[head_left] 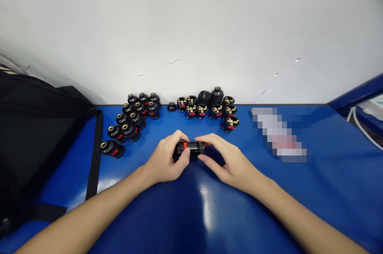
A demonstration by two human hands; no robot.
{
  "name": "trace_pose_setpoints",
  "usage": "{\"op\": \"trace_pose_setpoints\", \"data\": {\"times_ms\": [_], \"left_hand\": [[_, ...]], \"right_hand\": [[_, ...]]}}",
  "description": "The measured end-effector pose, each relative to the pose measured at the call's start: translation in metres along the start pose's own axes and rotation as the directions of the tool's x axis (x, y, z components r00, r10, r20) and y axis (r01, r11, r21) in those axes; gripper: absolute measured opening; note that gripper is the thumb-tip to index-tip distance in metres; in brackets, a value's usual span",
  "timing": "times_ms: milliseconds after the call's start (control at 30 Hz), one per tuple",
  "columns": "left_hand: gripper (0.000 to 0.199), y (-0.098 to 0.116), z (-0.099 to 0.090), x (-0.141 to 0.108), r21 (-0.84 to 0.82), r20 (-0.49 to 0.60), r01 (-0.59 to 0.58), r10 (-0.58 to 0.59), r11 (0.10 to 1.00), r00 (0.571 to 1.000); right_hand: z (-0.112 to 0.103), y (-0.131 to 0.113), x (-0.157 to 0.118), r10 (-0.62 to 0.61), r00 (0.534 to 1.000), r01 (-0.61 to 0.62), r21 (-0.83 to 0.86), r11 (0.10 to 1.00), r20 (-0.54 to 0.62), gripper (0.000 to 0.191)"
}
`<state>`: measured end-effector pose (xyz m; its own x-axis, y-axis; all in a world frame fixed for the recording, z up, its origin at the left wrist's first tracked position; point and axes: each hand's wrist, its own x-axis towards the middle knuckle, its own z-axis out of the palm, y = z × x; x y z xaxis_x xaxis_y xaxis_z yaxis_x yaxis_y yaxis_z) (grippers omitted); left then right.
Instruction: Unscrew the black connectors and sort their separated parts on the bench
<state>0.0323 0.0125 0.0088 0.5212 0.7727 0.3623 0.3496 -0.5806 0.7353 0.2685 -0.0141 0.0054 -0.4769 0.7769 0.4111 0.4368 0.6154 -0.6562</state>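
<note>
My left hand (170,156) grips a black lamp socket (194,148) with a red piece on its side, thumb in front and fingers behind. The socket lies on its side, roughly level, just above the blue table. At its right end, the thumb and fingers of my right hand (229,158) pinch the rim. The left end of the socket is partly hidden by my left fingers. Beyond my hands, several open socket bodies (202,111) show brass terminals on top. A small black cap (171,106) sits beside them.
Several capped black sockets (131,132) stand in rows on the left of the blue table (155,214). Black ribbed sleeves (204,97) are stacked by the white wall (191,38). A black bag (36,134) with a strap takes up the left side; a pixelated item (278,134) lies right.
</note>
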Motion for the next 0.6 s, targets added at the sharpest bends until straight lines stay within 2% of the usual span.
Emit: {"op": "trace_pose_setpoints", "data": {"times_ms": [133, 233, 300, 367, 400, 500, 600], "left_hand": [[0.013, 0.0004, 0.0006, 0.0014, 0.000, -0.015, 0.019, -0.019, 1.000, 1.000], [0.011, -0.0001, 0.0008, 0.0009, 0.000, -0.016, -0.013, 0.013, 1.000, 1.000], [0.009, -0.0008, 0.0007, -0.0001, 0.010, -0.022, -0.048, 0.048, 0.999, 0.999], [0.012, -0.0012, 0.0008, -0.0012, 0.028, -0.028, -0.084, 0.085, 0.996, 0.996], [0.014, -0.0014, 0.0009, -0.0015, 0.036, -0.029, -0.101, 0.102, 0.994, 0.994], [0.013, -0.0012, 0.0012, -0.0014, 0.073, -0.029, -0.119, 0.121, 0.990, 0.992], [0.008, -0.0007, 0.0011, -0.0006, 0.089, -0.032, -0.063, 0.066, 0.994, 0.997]], "right_hand": [[0.0014, -0.0009, 0.0003, -0.129, 0.991, 0.127, -0.058, 0.990, -0.030, 0.034], [0.0037, -0.0037, -0.0002, -0.162, 0.986, 0.156, -0.103, 0.982, -0.047, 0.034], [0.0042, -0.0054, -0.0004, -0.132, 0.989, 0.127, -0.083, 0.988, -0.060, 0.038], [0.0034, -0.0059, -0.0004, -0.058, 0.997, 0.055, -0.057, 0.997, -0.054, 0.051], [0.0027, -0.0056, -0.0003, -0.013, 0.999, 0.010, -0.056, 0.998, -0.050, 0.050], [0.0007, -0.0034, -0.0002, 0.070, 0.997, -0.070, -0.048, 0.996, -0.010, 0.026], [-0.0001, -0.0014, 0.0000, 0.036, 0.999, -0.036, 0.007, 0.999, -0.003, 0.025]]}}
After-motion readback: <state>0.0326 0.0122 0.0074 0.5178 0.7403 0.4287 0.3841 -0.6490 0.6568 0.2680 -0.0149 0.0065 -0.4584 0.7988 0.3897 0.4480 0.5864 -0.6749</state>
